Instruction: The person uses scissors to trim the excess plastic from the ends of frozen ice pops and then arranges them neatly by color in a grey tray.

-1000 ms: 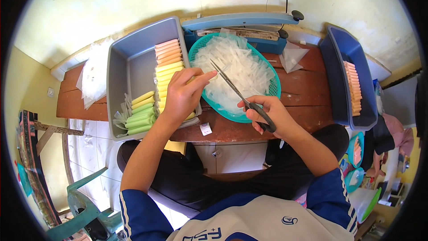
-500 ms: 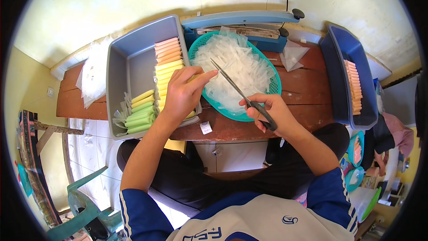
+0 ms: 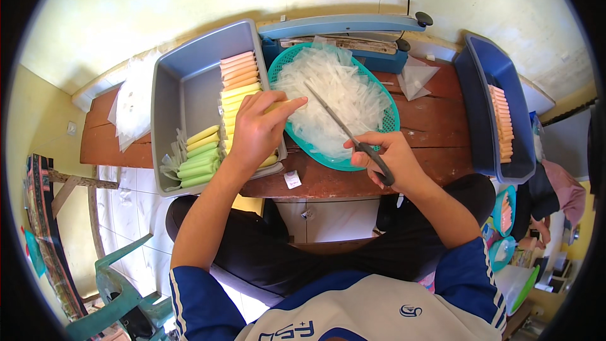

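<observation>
In my right hand is a pair of scissors with dark handles. Their blades point up and left, over a heap of clear plastic strips in an oval turquoise basket. My left hand is closed on a yellow stick in clear wrap, mostly hidden by the fingers. The stick's end lies close to the blades. Beneath and beside this hand, a grey tub holds rows of wrapped sticks: pink, orange and yellow ones, and green ones at the near left.
Behind the basket stands a long blue sealing device. A dark blue tub with pinkish-orange sticks is on the right of the brown wooden table. Plastic bags lie left. Another person is at far right.
The scissor blades have come together from slightly apart, and their tips have shifted a little to the right. My left hand has hardly moved.
</observation>
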Demonstrator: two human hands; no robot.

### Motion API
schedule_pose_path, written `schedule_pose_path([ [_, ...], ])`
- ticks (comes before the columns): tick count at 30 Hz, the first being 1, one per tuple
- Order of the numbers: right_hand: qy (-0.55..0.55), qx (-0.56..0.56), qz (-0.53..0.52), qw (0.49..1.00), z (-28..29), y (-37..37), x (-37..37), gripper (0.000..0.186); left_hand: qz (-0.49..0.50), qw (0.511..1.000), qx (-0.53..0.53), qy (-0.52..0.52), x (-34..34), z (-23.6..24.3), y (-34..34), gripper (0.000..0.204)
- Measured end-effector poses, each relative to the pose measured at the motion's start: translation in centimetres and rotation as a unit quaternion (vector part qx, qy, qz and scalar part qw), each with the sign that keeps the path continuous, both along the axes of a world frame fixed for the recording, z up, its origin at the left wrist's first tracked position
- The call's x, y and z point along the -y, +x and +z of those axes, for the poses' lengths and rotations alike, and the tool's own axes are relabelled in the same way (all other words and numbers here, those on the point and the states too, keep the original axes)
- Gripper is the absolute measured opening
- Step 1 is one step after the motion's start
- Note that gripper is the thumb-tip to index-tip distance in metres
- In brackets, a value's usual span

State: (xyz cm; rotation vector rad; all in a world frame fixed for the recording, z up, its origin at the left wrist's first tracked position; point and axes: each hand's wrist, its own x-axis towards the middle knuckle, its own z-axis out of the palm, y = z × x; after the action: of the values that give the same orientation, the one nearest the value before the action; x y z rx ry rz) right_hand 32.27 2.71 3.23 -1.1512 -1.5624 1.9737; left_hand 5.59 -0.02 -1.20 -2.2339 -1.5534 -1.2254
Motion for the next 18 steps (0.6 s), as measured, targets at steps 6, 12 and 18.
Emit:
schedule_pose_path([
  [6, 0.01, 0.001, -0.021, 1.0, -0.1, 0.1, -0.8, 0.043, 0.011, 1.0, 0.011, -0.002, 0.1, -0.2, -0.6, 0.041],
  [12, 0.399, 0.186, -0.03, 0.897, -4.9, 0.5, -4.1, 0.042, 0.002, 0.998, 0.061, -0.033, 0.1, 0.2, -0.4, 0.043],
  [18, 0.511, 0.254, -0.024, 0.821, -7.2, 0.5, -5.2, 0.04, 0.02, 0.984, 0.168, -0.062, 0.1, 0.5, -0.4, 0.042],
])
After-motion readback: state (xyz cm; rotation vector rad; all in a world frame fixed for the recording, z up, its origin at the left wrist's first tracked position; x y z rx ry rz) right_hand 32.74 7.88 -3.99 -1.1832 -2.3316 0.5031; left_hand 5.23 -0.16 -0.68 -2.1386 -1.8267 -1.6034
